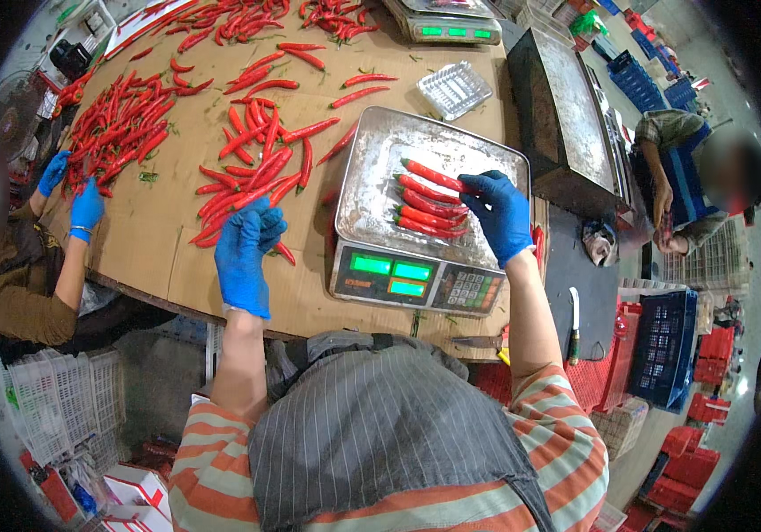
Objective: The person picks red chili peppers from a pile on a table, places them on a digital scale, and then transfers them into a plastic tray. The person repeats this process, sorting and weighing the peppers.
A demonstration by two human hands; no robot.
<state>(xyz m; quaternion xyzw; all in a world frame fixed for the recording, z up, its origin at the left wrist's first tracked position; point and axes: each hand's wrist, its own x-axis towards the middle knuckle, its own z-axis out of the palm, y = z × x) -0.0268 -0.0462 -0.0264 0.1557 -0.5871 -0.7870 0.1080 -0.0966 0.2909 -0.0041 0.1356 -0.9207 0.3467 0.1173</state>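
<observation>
Several red chili peppers (430, 206) lie side by side on the metal pan of a digital scale (380, 133), green stems to the left. My right hand (500, 213), in a blue glove, pinches the tip end of the uppermost chili (430, 174) over the pan. My left hand (247, 256), also gloved in blue, is at the lower edge of a loose chili pile (247, 179); its fingers are curled, and whether they hold anything cannot be told. Green digits glow on the scale's front panel. Behind the scale sits a clear plastic tray (455, 90).
At left, a co-worker's gloved hands (86, 211) touch a larger chili heap (118, 126). A second scale (447, 23) stands at the back. Scissors (480, 341) and a knife (575, 326) lie near the front right. Another person (680, 173) is beyond the metal box (567, 120).
</observation>
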